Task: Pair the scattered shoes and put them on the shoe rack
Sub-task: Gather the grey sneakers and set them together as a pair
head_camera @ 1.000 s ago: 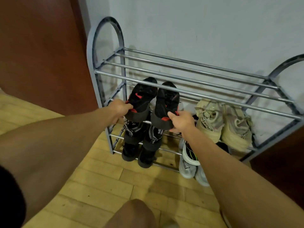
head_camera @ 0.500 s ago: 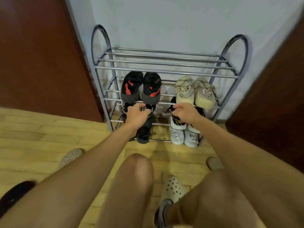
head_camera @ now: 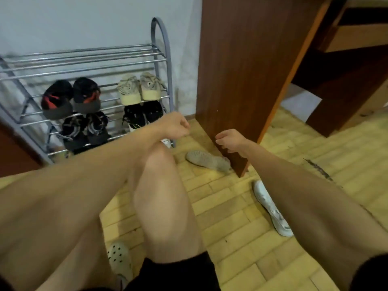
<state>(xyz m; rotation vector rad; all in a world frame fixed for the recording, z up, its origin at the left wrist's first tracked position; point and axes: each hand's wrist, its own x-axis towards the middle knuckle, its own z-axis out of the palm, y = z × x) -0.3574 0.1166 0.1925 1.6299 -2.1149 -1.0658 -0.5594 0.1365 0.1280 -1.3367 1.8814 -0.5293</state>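
A pale grey wall meets a yellow wood-block floor. A tall reddish-brown wooden panel stands on the floor. To its right is darker brown furniture with an open recess. A dark streak marks the floor nearby. At the bottom, a cream perforated clog shows beside black shorts.

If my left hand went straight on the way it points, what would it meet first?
Probably the brown wooden panel just right of the left hand, though depth is unclear.

Dim, soft indoor light; motion blur, wide-angle edge warping.
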